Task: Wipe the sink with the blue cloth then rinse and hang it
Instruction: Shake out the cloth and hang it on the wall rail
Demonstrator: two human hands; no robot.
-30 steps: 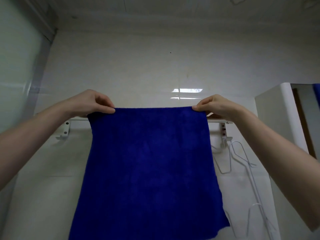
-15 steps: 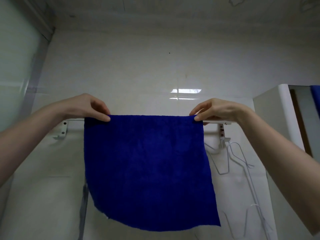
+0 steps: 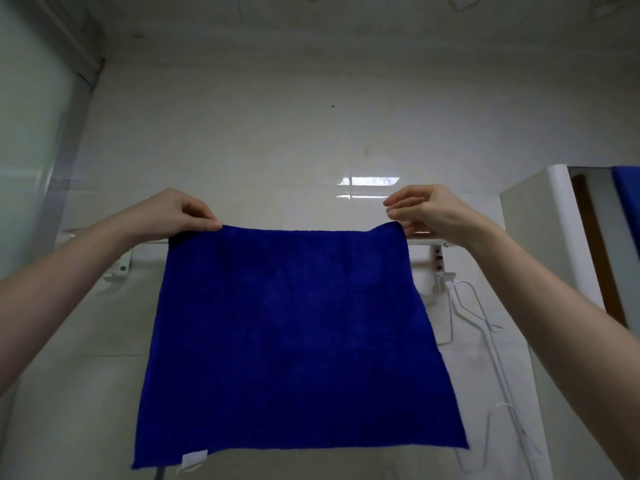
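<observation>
A pale glossy tiled wall (image 3: 311, 133) filled the view. In front of it a deep blue square terry cloth (image 3: 291, 334) hung spread flat, its top edge level with a white metal towel rail (image 3: 424, 242) fixed to the wall and covering the rail's middle; whether it lay over the rail could not be told. A white mirror-fronted cabinet (image 3: 533, 237) stood to the right. The left hand (image 3: 176, 213) pinched the cloth's upper left corner between thumb and fingers. The right hand (image 3: 433, 213) was curled at the upper right corner, its top fingertips clear above the edge; whether its lower fingers gripped the cloth could not be told. Thin white wire hangers (image 3: 451, 317) hung below the rail's right end. A small white label (image 3: 195, 457) showed at the cloth's bottom hem.
</observation>
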